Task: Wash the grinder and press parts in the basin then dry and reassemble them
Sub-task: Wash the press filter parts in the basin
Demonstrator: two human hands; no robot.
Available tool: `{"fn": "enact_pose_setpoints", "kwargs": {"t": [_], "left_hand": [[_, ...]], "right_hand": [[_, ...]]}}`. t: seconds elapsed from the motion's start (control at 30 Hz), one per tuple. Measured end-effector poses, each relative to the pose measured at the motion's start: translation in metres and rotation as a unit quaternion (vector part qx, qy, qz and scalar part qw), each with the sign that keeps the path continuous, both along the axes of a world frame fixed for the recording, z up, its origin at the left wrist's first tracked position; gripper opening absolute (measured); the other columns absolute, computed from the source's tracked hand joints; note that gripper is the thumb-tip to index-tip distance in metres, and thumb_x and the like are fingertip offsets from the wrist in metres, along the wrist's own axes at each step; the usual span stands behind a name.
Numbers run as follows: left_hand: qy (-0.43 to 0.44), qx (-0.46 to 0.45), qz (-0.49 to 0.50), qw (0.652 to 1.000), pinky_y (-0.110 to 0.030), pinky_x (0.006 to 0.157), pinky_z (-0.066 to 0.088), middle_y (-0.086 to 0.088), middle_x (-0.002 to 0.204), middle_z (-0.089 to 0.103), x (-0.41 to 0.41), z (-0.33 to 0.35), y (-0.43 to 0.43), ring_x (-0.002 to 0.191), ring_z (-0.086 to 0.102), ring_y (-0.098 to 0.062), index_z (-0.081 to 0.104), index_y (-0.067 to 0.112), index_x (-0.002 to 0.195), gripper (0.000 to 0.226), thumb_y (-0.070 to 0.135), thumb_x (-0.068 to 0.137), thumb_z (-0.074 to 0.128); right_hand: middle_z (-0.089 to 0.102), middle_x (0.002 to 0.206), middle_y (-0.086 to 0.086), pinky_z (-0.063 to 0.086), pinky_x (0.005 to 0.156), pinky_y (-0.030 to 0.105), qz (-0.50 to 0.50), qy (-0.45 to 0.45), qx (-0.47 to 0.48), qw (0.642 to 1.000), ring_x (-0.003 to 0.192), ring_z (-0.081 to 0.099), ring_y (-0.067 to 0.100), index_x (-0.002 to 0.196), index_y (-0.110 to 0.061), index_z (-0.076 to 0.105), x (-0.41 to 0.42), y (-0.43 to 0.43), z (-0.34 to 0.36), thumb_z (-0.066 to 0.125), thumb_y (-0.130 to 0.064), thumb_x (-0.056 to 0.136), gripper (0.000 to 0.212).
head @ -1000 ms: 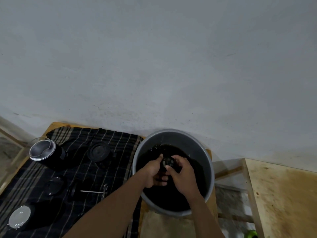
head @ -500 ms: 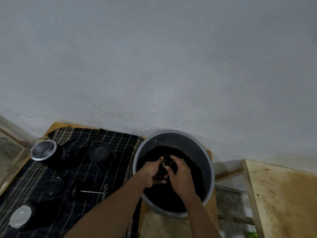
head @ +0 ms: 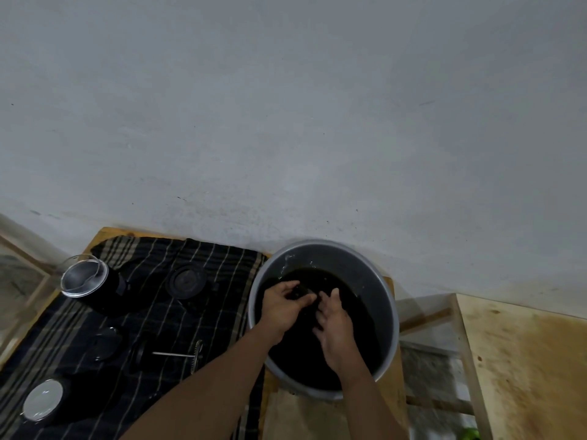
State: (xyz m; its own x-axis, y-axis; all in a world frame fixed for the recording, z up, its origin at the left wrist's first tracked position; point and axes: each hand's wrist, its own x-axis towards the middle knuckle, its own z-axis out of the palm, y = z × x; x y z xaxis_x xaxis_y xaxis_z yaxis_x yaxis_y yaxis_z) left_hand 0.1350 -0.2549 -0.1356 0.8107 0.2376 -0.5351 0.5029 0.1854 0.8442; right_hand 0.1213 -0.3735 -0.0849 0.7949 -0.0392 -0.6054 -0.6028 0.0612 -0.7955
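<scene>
Grey plastered wall across upper frame; scattered dark specks, faint scuffs near the base. Wooden table set against the wall, bare at far left corner and near right edge. Dark striped cloth spread over left part of table, up to far edge. Second wooden table to the right, apart from the first, top stained brown. Wooden rails in the gap between. Small green object at bottom edge, cut off, not identifiable.
</scene>
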Motion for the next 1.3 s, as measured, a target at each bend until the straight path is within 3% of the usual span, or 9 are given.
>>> {"fn": "enact_pose_setpoints", "kwargs": {"t": [0.07, 0.2, 0.33, 0.5, 0.67, 0.93, 1.03, 1.13, 1.3], "left_hand": [[-0.005, 0.006, -0.005, 1.0, -0.044, 0.103, 0.056, -0.006, 0.119, 0.074, 0.0, -0.003, 0.0, 0.112, 0.07, -0.021, 0.073, 0.022, 0.109, 0.051, 0.024, 0.065, 0.098], [-0.009, 0.026, -0.014, 1.0, -0.041, 0.102, 0.057, -0.004, 0.119, 0.075, -0.004, -0.001, -0.001, 0.11, 0.071, -0.019, 0.071, 0.029, 0.115, 0.055, 0.019, 0.068, 0.097], [-0.024, 0.055, -0.004, 0.998, -0.034, 0.102, 0.055, -0.006, 0.121, 0.07, -0.005, 0.008, -0.002, 0.116, 0.067, -0.022, 0.056, 0.01, 0.144, 0.09, 0.008, 0.065, 0.097], [-0.047, 0.159, -0.046, 0.985, -0.032, 0.102, 0.055, -0.01, 0.123, 0.073, -0.007, 0.016, 0.0, 0.118, 0.068, -0.022, 0.066, 0.005, 0.132, 0.077, 0.008, 0.062, 0.098], [-0.053, 0.209, -0.113, 0.97, -0.019, 0.1, 0.048, -0.007, 0.131, 0.07, -0.012, 0.023, -0.003, 0.122, 0.064, -0.017, 0.064, 0.007, 0.137, 0.08, 0.017, 0.065, 0.098], [-0.055, 0.229, -0.152, 0.96, -0.023, 0.107, 0.047, -0.004, 0.134, 0.069, -0.013, 0.019, -0.005, 0.127, 0.062, -0.016, 0.063, 0.011, 0.14, 0.082, 0.021, 0.067, 0.097], [-0.033, 0.155, -0.13, 0.979, -0.02, 0.106, 0.043, -0.004, 0.138, 0.065, -0.014, 0.023, -0.006, 0.129, 0.059, -0.014, 0.057, 0.01, 0.145, 0.075, 0.018, 0.078, 0.091], [0.048, -0.043, -0.055, 0.996, -0.038, 0.098, 0.056, -0.005, 0.125, 0.071, -0.01, 0.033, -0.003, 0.117, 0.066, -0.021, 0.062, 0.013, 0.138, 0.052, 0.033, 0.092, 0.078], [0.204, -0.213, 0.007, 0.955, -0.035, 0.068, 0.053, -0.011, 0.095, 0.077, -0.001, 0.049, -0.003, 0.08, 0.067, -0.024, 0.072, 0.014, 0.111, 0.044, 0.053, 0.101, 0.058]], "right_hand": [[0.059, 0.138, -0.001, 0.046, 0.096, 0.031, 0.003, -0.029, -0.03, 0.999, 0.114, 0.058, 0.009, 0.124, -0.033, 0.061, -0.002, -0.002, 0.001, 0.031, -0.057, 0.105, 0.043], [0.051, 0.151, 0.001, 0.033, 0.115, 0.041, 0.051, -0.015, -0.034, 0.998, 0.138, 0.045, 0.019, 0.145, -0.023, 0.053, -0.001, -0.006, 0.0, 0.025, -0.068, 0.098, 0.071], [0.051, 0.146, 0.0, 0.032, 0.116, 0.046, 0.075, 0.009, -0.029, 0.997, 0.141, 0.042, 0.023, 0.144, -0.025, 0.054, 0.0, -0.007, 0.008, 0.018, -0.075, 0.095, 0.079], [0.057, 0.139, -0.001, 0.033, 0.119, 0.043, 0.052, 0.005, -0.02, 0.998, 0.138, 0.047, 0.021, 0.145, -0.022, 0.054, -0.004, -0.005, 0.009, 0.02, -0.084, 0.087, 0.092], [0.065, 0.1, -0.022, 0.039, 0.102, 0.027, 0.074, -0.02, -0.02, 0.997, 0.101, 0.056, -0.002, 0.115, -0.038, 0.063, 0.0, -0.008, 0.008, 0.019, -0.073, 0.095, 0.06], [0.064, 0.106, -0.014, 0.042, 0.096, 0.031, 0.07, -0.02, -0.041, 0.997, 0.098, 0.056, 0.0, 0.105, -0.039, 0.063, 0.002, -0.017, 0.005, 0.027, -0.066, 0.1, 0.046], [0.06, 0.112, -0.014, 0.041, 0.101, 0.036, 0.06, -0.034, -0.043, 0.997, 0.104, 0.055, 0.006, 0.13, -0.033, 0.061, 0.001, -0.016, 0.011, 0.028, -0.064, 0.102, 0.053], [0.068, 0.109, -0.017, 0.044, 0.1, 0.041, 0.05, -0.064, -0.062, 0.995, 0.106, 0.059, 0.005, 0.111, -0.044, 0.063, -0.004, -0.016, 0.017, 0.03, -0.058, 0.104, 0.036], [0.072, 0.114, -0.008, 0.053, 0.102, 0.037, 0.143, -0.172, -0.159, 0.962, 0.108, 0.066, 0.004, 0.124, -0.029, 0.068, -0.01, -0.018, 0.017, 0.061, -0.029, 0.101, 0.025]]}}
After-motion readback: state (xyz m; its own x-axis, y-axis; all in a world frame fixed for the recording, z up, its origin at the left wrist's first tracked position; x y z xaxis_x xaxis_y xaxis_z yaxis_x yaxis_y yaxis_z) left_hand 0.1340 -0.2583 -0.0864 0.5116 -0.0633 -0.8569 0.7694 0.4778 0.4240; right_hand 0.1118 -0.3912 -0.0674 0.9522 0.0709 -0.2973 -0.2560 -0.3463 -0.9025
